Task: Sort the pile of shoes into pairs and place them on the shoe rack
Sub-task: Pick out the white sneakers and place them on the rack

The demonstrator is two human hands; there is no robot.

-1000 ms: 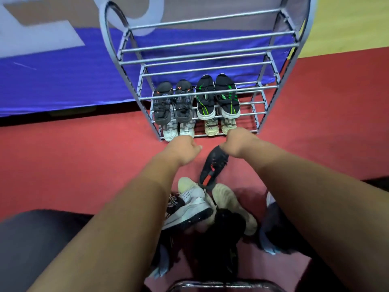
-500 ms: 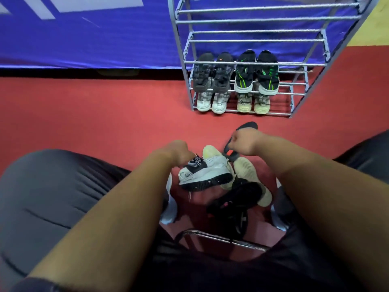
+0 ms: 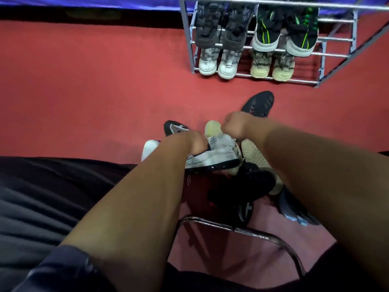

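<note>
My right hand (image 3: pixel 235 126) is shut on a black shoe (image 3: pixel 260 103), holding it toe-out above the red floor. Lower down, my left hand (image 3: pixel 190 143) grips the collar of a grey-and-white sneaker (image 3: pixel 214 158) with a black sole, on top of the pile. Around it lie a black mesh-toed shoe (image 3: pixel 174 127), a white shoe (image 3: pixel 149 148), two cream shoes (image 3: pixel 253 153), black shoes (image 3: pixel 242 184) and a dark blue shoe (image 3: pixel 294 209). At top right, the metal rack (image 3: pixel 191 49) holds a grey pair (image 3: pixel 221 28), a black-green pair (image 3: pixel 284 32), a white pair (image 3: pixel 216 65) and a cream pair (image 3: pixel 271 67).
A chrome chair bar (image 3: pixel 242 229) curves across just below the pile. My knee in dark trousers (image 3: pixel 42 186) fills the left. Red carpet (image 3: pixel 94 91) stretches between the pile and the rack, and a blue banner runs along the top edge.
The view has tilted down and closer to the pile. My left hand has dropped onto the grey-and-white sneaker and gripped it. My right hand keeps the black shoe.
</note>
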